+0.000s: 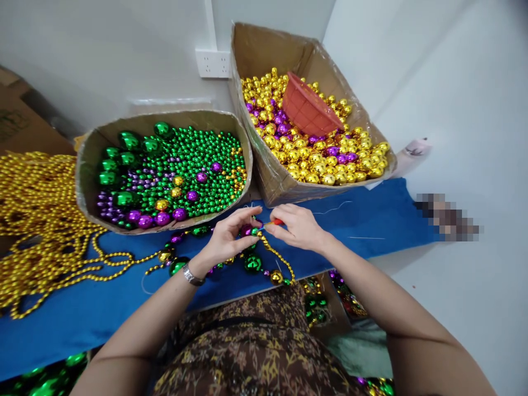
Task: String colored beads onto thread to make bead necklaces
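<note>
My left hand (231, 234), with a metal watch at the wrist, pinches the end of a bead string between thumb and fingers over the blue cloth. My right hand (299, 226) is closed around a small tool with a red-orange handle (278, 221); its thin tip points at the string end, and its exact kind is hard to make out. The bead string (252, 263) mixes green, purple and gold beads and lies below and between both hands. A gold section (284, 260) loops to the right. Pale thread stands up near my left fingertips.
A cardboard box (82, 192) of green, purple and gold beads stands behind my left hand. Behind my right hand, another box (272, 184) holds gold and purple beads and a red basket (307, 104). Gold bead strands (37, 220) pile at left. Loose threads lie on the blue cloth (371, 214).
</note>
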Tool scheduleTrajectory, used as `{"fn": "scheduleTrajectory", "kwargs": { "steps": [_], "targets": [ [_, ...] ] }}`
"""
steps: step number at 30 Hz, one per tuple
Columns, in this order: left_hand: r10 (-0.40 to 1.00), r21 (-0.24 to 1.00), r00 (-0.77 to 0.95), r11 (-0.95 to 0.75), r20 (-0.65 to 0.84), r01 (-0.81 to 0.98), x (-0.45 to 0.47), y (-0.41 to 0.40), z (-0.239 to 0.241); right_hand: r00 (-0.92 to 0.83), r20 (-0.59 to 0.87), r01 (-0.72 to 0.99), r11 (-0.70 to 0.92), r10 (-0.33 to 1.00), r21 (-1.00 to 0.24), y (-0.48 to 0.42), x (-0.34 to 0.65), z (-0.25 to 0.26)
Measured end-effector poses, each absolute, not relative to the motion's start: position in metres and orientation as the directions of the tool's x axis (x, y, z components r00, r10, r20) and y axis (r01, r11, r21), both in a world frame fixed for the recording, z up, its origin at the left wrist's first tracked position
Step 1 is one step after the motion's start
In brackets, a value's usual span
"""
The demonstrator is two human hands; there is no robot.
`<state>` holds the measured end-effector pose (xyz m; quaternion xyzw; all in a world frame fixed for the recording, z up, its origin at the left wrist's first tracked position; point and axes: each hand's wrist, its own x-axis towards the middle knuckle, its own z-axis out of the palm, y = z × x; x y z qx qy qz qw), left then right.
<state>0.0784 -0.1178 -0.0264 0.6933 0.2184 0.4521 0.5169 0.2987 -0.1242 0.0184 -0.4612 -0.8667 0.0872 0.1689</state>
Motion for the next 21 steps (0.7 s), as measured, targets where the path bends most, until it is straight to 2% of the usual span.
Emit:
{"fn": "scheduleTrajectory", "kwargs": {
  "steps": [2, 4, 5, 7, 10, 12, 14, 16, 18, 19, 21],
  "targets": [
    [0.764, 0.901, 0.487, -0.41, 0.423, -0.14, 0.078, -0.117, -0.023, -0.462, 0.208, 0.777, 0.506, 0.862, -0.373, -0.13, 0.311, 0.011],
    [0.753, 0.881, 0.477, -0.46, 0.454, -0.111, 0.078, -0.114, -0.019, -0.343, 0.179, 0.823, 0.387, 0.922, -0.415, -0.139, 0.325, -0.006],
    [0.748, 0.87, 0.471, -0.482, 0.468, -0.099, 0.077, -0.113, -0.016, -0.268, 0.156, 0.863, 0.309, 0.951, -0.4, -0.144, 0.333, -0.018],
    [0.742, 0.853, 0.456, -0.516, 0.492, -0.081, 0.077, -0.109, -0.009, -0.165, 0.087, 0.938, 0.184, 0.982, -0.293, -0.156, 0.347, -0.046],
    [0.735, 0.824, 0.413, -0.561, 0.538, -0.075, 0.08, -0.103, 0.01, -0.103, 0.001, 0.984, 0.102, 0.995, -0.149, -0.172, 0.363, -0.082],
    [0.725, 0.797, 0.375, -0.6, 0.578, -0.069, 0.083, -0.099, 0.029, -0.084, 0.036, 0.983, 0.089, 0.996, -0.161, -0.177, 0.368, -0.092],
    [0.71, 0.766, 0.343, -0.64, 0.615, -0.05, 0.087, -0.095, 0.053, -0.075, 0.121, 0.947, 0.109, 0.99, -0.302, -0.177, 0.367, -0.086],
    [0.686, 0.731, 0.327, -0.682, 0.65, -0.021, 0.091, -0.092, 0.081, -0.086, 0.164, 0.813, 0.164, 0.983, -0.559, -0.173, 0.361, -0.07],
    [0.646, 0.678, 0.317, -0.735, 0.695, 0.011, 0.095, -0.09, 0.109, -0.16, 0.151, 0.551, 0.215, 0.976, -0.806, -0.167, 0.348, -0.049],
    [0.616, 0.642, 0.312, -0.766, 0.723, 0.026, 0.098, -0.089, 0.123, -0.222, 0.151, 0.405, 0.232, 0.963, -0.884, -0.163, 0.34, -0.04],
    [0.536, 0.55, 0.313, -0.834, 0.784, 0.052, 0.101, -0.089, 0.15, -0.339, 0.199, 0.173, 0.269, 0.919, -0.947, -0.157, 0.323, -0.025]
  ]
}}
